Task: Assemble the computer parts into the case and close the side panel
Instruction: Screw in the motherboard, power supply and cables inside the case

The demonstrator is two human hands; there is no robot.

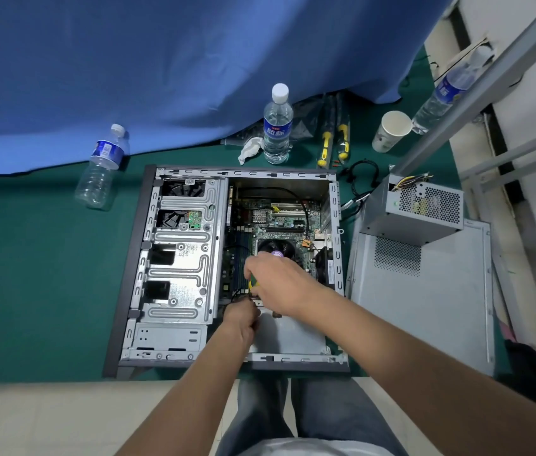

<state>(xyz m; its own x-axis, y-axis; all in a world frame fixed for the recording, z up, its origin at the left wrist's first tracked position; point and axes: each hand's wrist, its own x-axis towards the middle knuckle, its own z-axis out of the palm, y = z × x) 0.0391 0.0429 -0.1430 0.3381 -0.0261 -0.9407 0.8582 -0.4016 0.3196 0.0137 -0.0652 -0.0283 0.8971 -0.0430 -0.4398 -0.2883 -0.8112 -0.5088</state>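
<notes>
Screwdriver gripped in right hand, shaft pointing down at the left hand just below, which pinches something small inside the case near the desk's front edge.

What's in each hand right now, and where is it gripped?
The right hand grips a yellow-handled screwdriver by its handle, mostly hidden under the fingers. The left hand pinches something small beside its tip; what it is cannot be told.

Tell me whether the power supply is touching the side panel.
Touching. The head view shows the power supply resting directly on the far end of the side panel, which lies flat to the right of the case.
</notes>
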